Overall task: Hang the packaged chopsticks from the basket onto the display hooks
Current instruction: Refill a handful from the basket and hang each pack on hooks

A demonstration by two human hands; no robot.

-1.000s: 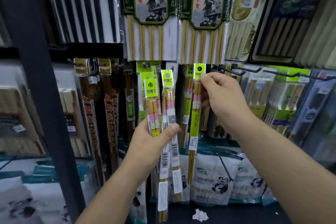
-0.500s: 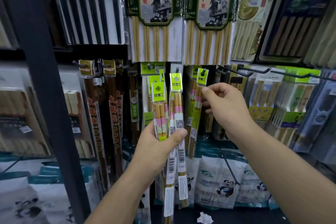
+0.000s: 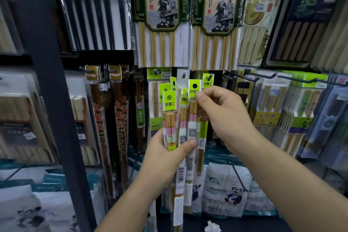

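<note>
Back from the hook (image 3: 212, 76), the right hand (image 3: 224, 118) pinches the header of one pack (image 3: 194, 90) in the chopstick bundle (image 3: 170, 124), clamped mid-frame by the left hand (image 3: 165, 156). Tugging it free could drag neighbours loose; the hung pack (image 3: 207, 83), at one o'clock from the bundle, could be knocked off.

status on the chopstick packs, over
Left hand grips the bundle of chopstick packs. Right hand pinches one pack in it near the top. Hung pack on the hook behind.
</note>
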